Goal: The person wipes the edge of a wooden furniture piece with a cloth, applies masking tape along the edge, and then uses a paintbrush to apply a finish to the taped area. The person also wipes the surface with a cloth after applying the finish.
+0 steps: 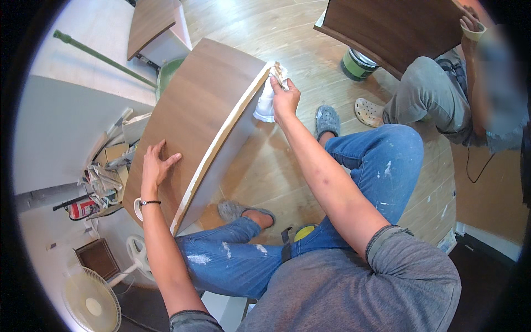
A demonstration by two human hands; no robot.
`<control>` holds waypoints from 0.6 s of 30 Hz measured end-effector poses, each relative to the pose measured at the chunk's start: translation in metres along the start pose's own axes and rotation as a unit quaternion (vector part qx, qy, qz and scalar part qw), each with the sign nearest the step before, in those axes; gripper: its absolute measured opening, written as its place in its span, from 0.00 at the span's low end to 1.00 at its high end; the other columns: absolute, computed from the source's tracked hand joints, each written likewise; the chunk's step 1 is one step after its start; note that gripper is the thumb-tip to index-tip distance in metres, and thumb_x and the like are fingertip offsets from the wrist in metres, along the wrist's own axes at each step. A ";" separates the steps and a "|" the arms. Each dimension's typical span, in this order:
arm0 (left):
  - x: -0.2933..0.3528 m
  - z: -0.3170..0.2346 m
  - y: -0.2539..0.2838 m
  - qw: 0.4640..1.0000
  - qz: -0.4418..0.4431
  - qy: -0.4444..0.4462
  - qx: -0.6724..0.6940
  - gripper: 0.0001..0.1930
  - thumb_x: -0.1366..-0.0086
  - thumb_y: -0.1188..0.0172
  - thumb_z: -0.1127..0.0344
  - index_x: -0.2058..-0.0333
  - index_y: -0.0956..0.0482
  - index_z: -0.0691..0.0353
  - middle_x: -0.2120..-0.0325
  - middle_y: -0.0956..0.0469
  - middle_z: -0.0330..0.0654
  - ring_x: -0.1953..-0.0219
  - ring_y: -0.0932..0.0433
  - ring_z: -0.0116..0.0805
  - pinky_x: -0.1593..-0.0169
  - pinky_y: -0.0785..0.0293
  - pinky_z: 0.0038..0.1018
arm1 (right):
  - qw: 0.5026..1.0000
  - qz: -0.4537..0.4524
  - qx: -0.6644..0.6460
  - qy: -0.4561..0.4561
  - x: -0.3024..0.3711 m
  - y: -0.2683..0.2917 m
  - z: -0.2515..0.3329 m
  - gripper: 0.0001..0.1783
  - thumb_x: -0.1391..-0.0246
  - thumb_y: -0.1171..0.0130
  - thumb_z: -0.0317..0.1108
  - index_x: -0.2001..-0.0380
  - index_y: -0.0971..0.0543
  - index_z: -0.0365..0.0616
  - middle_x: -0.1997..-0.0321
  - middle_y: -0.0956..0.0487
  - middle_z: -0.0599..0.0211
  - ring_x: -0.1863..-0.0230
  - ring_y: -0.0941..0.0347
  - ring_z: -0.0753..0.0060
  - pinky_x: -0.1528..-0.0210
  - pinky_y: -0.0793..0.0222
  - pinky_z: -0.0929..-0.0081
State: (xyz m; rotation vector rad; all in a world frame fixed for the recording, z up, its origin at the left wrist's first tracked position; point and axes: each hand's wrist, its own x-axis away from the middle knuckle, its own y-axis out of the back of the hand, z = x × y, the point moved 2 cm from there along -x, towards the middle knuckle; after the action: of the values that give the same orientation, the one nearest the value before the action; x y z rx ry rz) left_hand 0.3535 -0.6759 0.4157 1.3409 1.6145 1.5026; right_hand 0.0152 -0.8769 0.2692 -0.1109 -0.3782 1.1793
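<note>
A curved-looking brown wood-grain panel (204, 94) stands before me, with a pale, whitish strip (221, 141) along its near edge and a grey-white side below. My left hand (157, 169) lies on the brown face near its lower left, fingers spread, holding nothing. A beaded bracelet and a pale ring, like a tape roll (138, 209), sit at that wrist. At the panel's far right corner, my right hand (286, 102) pinches a crumpled white cloth (265, 105) with brown stains against the edge. Part of the cloth hangs down beside the panel's side.
A co-worker at the right holds a dark brown panel (392, 27). Under it stands a green-and-white can (358, 65). At left are a green pole (105, 58), another brown-topped piece (150, 25), cluttered scraps (110, 166) and a fan (91, 299). Wood-look floor (243, 27) lies beyond.
</note>
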 end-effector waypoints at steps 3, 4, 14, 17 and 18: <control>-0.005 0.016 -0.008 0.999 -0.018 -0.026 -0.011 0.43 0.46 0.25 0.43 0.37 0.24 0.64 0.44 0.25 0.58 0.39 0.27 0.58 0.35 0.30 0.45 | 0.995 0.006 0.095 0.024 0.004 0.001 -0.004 0.28 0.42 0.27 0.31 0.43 0.24 0.24 0.53 0.15 0.54 0.56 0.20 0.72 0.52 0.25 0.74; -0.003 0.007 -0.003 1.000 0.012 -0.002 0.008 0.44 0.47 0.25 0.42 0.37 0.24 0.65 0.42 0.25 0.60 0.38 0.27 0.56 0.34 0.32 0.43 | 0.996 0.013 0.083 0.022 0.007 0.002 -0.004 0.28 0.41 0.28 0.30 0.43 0.24 0.24 0.53 0.15 0.54 0.56 0.20 0.72 0.52 0.25 0.74; -0.005 0.012 -0.008 1.000 -0.010 -0.006 -0.026 0.45 0.47 0.25 0.39 0.36 0.25 0.61 0.40 0.27 0.62 0.36 0.28 0.59 0.32 0.33 0.44 | 0.998 0.059 0.038 -0.007 0.040 0.000 -0.002 0.25 0.40 0.30 0.27 0.44 0.24 0.22 0.53 0.15 0.54 0.57 0.19 0.71 0.53 0.24 0.74; -0.004 0.009 -0.007 1.000 -0.007 -0.007 -0.028 0.45 0.47 0.25 0.40 0.36 0.25 0.61 0.40 0.28 0.63 0.36 0.29 0.59 0.32 0.32 0.45 | 0.997 0.074 0.038 -0.005 0.047 0.000 -0.002 0.24 0.40 0.30 0.27 0.45 0.23 0.23 0.54 0.15 0.55 0.57 0.18 0.71 0.54 0.24 0.74; -0.005 0.011 -0.008 1.000 -0.002 -0.008 -0.019 0.44 0.47 0.24 0.40 0.36 0.25 0.61 0.40 0.27 0.63 0.36 0.29 0.60 0.32 0.32 0.45 | 0.996 0.075 0.044 -0.003 0.052 -0.001 -0.004 0.23 0.40 0.30 0.27 0.45 0.23 0.24 0.54 0.14 0.55 0.57 0.18 0.71 0.54 0.24 0.74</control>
State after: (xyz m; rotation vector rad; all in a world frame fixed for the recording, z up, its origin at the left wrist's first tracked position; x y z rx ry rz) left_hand 0.3624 -0.6753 0.4048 1.3240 1.5698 1.5096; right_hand 0.0342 -0.8292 0.2781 -0.0595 -0.3260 1.3440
